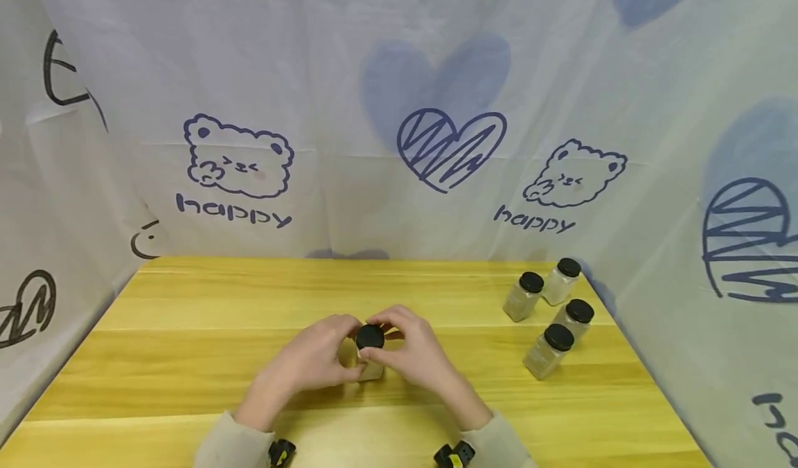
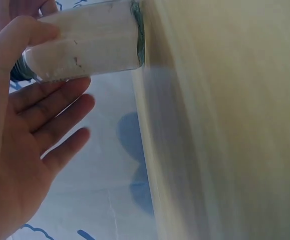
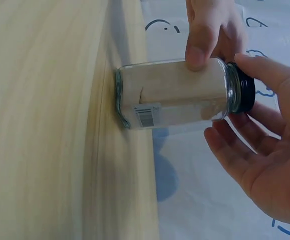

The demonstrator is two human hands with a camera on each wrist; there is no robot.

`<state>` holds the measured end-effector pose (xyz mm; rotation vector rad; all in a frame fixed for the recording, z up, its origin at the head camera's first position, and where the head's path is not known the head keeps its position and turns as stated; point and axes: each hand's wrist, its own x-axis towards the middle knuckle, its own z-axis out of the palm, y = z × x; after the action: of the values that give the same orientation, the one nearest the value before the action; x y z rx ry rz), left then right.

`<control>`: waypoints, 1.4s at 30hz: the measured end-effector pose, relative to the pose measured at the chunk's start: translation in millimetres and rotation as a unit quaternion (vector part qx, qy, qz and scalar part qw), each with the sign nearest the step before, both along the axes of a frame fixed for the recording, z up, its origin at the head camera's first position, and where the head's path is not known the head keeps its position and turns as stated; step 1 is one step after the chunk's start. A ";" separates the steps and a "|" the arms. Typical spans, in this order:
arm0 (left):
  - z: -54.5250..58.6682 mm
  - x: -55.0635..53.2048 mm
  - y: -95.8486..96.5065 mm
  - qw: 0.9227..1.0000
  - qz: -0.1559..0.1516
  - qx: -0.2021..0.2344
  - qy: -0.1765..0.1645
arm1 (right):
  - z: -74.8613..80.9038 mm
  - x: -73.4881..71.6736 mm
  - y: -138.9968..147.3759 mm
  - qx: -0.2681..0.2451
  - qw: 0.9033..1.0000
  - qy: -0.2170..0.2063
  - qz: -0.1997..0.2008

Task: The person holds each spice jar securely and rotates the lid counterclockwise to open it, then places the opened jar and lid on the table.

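Midway across the table (image 1: 187, 357), the left hand (image 1: 314, 354) pinches the upright glass jar (image 3: 175, 86) while the right hand (image 1: 413, 350) grips its black lid (image 1: 370, 336), though a weak left hold could let the jar twist.

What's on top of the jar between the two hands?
A black lid, pinched by the right hand. It covers the mouth of the jar, so that can't be seen.

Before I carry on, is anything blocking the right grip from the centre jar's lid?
Nothing visible is in the way: the right grip pinches the black lid, while the left grip holds the centre jar below it. The four other jars stand off to the right, apart from both grips.
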<state>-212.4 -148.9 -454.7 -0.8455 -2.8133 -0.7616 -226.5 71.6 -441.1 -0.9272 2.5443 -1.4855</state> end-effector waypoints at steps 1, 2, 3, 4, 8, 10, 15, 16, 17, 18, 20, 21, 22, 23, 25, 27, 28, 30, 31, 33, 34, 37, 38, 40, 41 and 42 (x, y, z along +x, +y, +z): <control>0.4 -0.9 1.5 1.000 0.001 -0.011 0.022 | 1.1 -1.0 1.2 0.007 1.000 0.009 0.001; 0.8 -1.7 2.8 0.999 0.002 -0.020 0.040 | 2.1 -2.0 2.5 0.015 1.000 0.016 0.004; 1.4 -2.0 3.8 0.998 0.003 -0.029 0.055 | 3.7 -2.6 3.8 0.022 1.000 0.019 0.009; 1.8 -2.1 4.7 0.997 0.004 -0.036 0.067 | 4.6 -3.1 5.2 0.029 0.999 0.022 0.015; 0.2 -0.8 6.7 0.995 0.005 -0.051 0.085 | 6.9 -2.8 9.7 0.044 0.998 0.019 0.032; -1.1 0.3 7.5 0.995 0.005 -0.049 0.088 | 6.5 -1.8 10.9 0.043 0.999 0.016 0.028; -8.0 8.3 9.6 0.996 0.013 -0.037 0.082 | -1.6 3.5 11.2 0.041 0.999 0.020 -0.001; -9.6 10.1 9.9 0.996 0.014 -0.034 0.078 | -3.4 4.9 11.1 0.042 0.999 0.022 -0.005; -10.6 11.8 10.1 0.997 0.016 -0.032 0.074 | -4.9 6.1 11.1 0.042 0.999 0.020 -0.009; -11.6 12.9 10.3 0.997 0.015 -0.029 0.072 | -5.9 7.2 11.1 0.042 0.999 0.019 -0.011; -12.5 13.2 10.5 0.997 0.012 -0.024 0.075 | -6.5 8.0 11.1 0.040 0.999 0.020 -0.014; -12.5 12.2 10.3 0.997 0.010 -0.023 0.077 | -6.1 7.7 11.1 0.039 0.999 0.021 -0.013; -12.2 10.7 10.1 0.996 0.009 -0.023 0.083 | -5.3 6.9 11.1 0.038 0.999 0.023 -0.012; -11.6 8.8 9.7 0.996 0.007 -0.024 0.089 | -4.4 5.7 11.2 0.038 0.999 0.027 -0.009; -9.8 4.3 8.8 0.995 0.005 -0.025 0.098 | -2.0 2.5 11.1 0.039 0.999 0.037 -0.001; -7.3 0.1 7.7 0.994 0.003 -0.027 0.103 | 0.7 -0.8 11.1 0.043 0.998 0.043 0.010; -5.6 -1.5 7.5 0.994 0.001 -0.029 0.106 | 1.8 -1.9 11.6 0.047 0.998 0.049 0.014; -2.4 -3.8 7.0 0.994 -0.004 -0.030 0.108 | 4.7 -3.2 12.1 0.054 0.997 0.053 0.023; -0.9 -4.5 6.7 0.993 -0.005 -0.032 0.109 | 5.8 -3.5 12.0 0.056 0.997 0.053 0.027; 1.2 -5.3 6.0 0.994 -0.003 -0.036 0.108 | 8.0 -3.7 11.2 0.060 0.996 0.054 0.027; 1.8 -5.4 5.6 0.993 -0.002 -0.038 0.108 | 8.7 -3.5 10.6 0.062 0.996 0.053 0.026; 2.3 -4.3 5.4 0.994 0.001 -0.042 0.103 | 10.2 -2.0 8.5 0.053 0.997 0.046 0.019; 1.9 -3.6 5.6 0.994 0.002 -0.043 0.101 | 9.7 -1.3 8.1 0.049 0.998 0.045 0.013; 0.4 -1.6 6.2 0.994 0.003 -0.044 0.099 | 8.7 0.8 7.5 0.042 0.998 0.041 0.000; -0.4 -0.3 6.6 0.994 0.004 -0.044 0.098 | 7.8 1.8 7.2 0.039 0.998 0.038 -0.006; -1.3 0.9 6.9 0.994 0.005 -0.044 0.097 | 7.0 3.1 7.1 0.037 0.999 0.035 -0.013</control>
<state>-211.4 -141.9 -456.0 -0.8664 -2.6927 -0.5275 -223.4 78.8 -434.1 -0.9559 2.6505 -1.3779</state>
